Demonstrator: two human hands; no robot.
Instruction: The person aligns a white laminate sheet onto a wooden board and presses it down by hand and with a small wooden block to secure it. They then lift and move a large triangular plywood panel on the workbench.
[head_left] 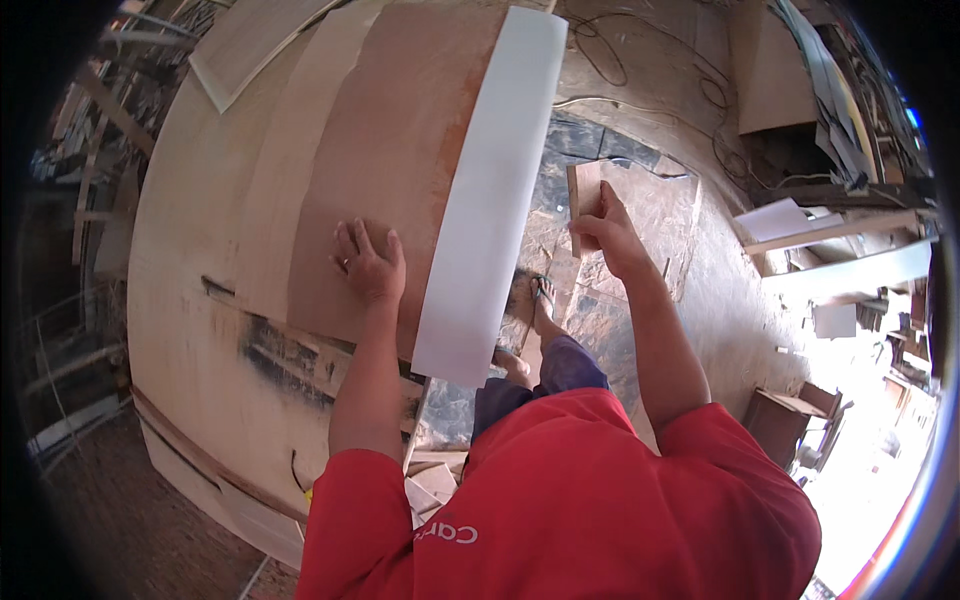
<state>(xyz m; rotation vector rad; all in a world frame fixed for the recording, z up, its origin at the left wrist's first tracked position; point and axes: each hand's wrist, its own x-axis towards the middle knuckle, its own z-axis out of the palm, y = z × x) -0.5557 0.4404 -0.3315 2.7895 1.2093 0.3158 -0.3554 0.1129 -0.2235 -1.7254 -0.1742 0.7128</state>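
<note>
Dusty floor [735,290], wooden block [584,190] in right hand [615,234], long axis fore-and-aft

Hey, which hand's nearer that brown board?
Left. Your left hand rests on the brown board; your right hand, right of the white sheet, holds a wood block.

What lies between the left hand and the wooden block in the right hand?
In the head view: brown panel, then the white sheet, then some floor.
</note>
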